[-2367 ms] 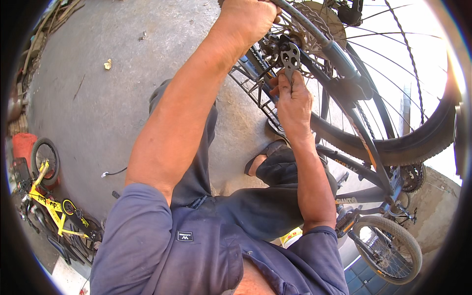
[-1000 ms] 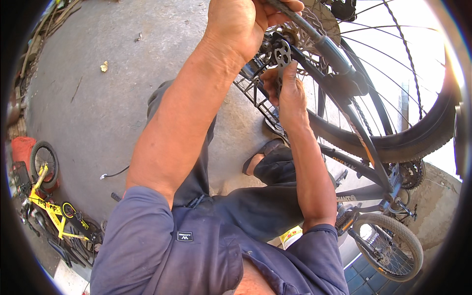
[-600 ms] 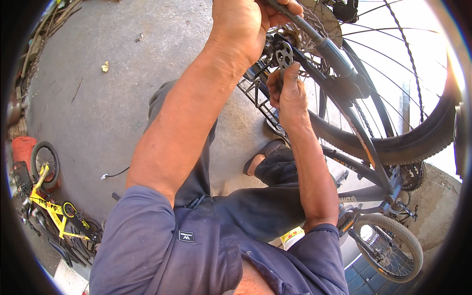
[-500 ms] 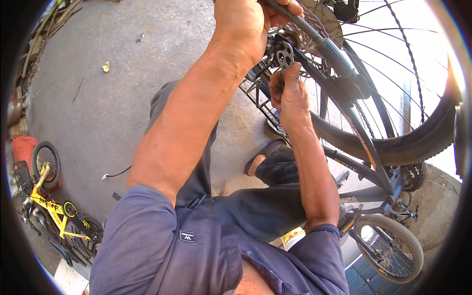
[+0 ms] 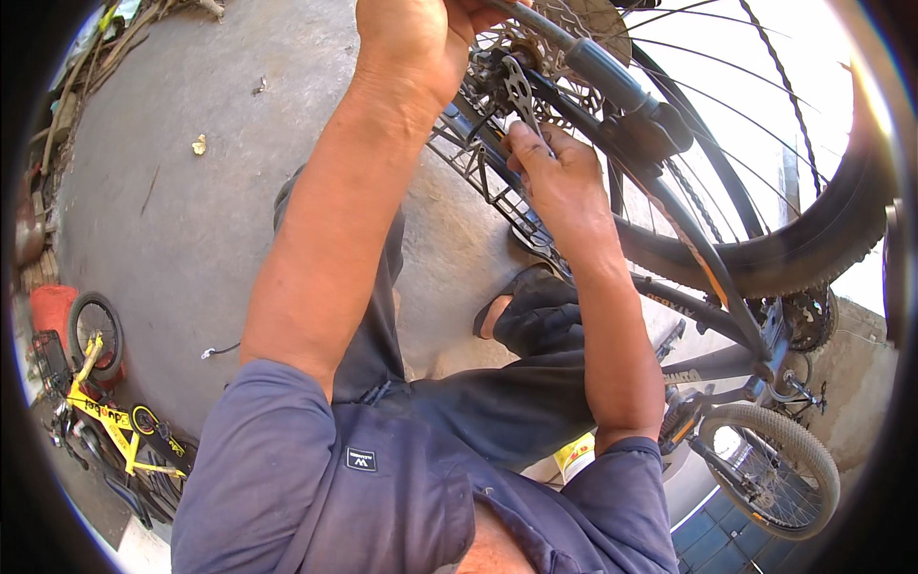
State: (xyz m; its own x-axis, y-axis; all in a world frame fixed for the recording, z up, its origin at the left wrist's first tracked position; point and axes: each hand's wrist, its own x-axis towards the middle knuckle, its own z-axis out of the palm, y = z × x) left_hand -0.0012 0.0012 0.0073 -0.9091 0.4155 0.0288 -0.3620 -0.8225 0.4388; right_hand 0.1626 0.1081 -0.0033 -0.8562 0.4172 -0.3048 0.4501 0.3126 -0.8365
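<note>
My left hand (image 5: 413,46), partly cut off by the upper edge, has its fingers round the end of a dark rod with a thick grey sleeve (image 5: 612,75). In my right hand (image 5: 566,177) is a flat metal wrench with cut-outs (image 5: 519,93), pinched between thumb and fingers. The wrench's far end lies against the hub area of a bicycle wheel, beside a brake disc (image 5: 564,48). Whether it sits on a nut cannot be made out. The wheel's black tyre (image 5: 794,258) curves round at the right, above the dark bicycle frame (image 5: 712,311).
A black rack (image 5: 488,182) lies below the hub. At lower right stands another bicycle wheel (image 5: 770,469). A yellow bicycle (image 5: 110,421) and a red object (image 5: 53,308) are at far left. Branches (image 5: 72,105) line the concrete floor (image 5: 220,201). My bent legs are beneath my arms.
Both hands and the hub area appear further left in the picture. The wrench now slants up and left from my right hand, and more of its shaft shows.
</note>
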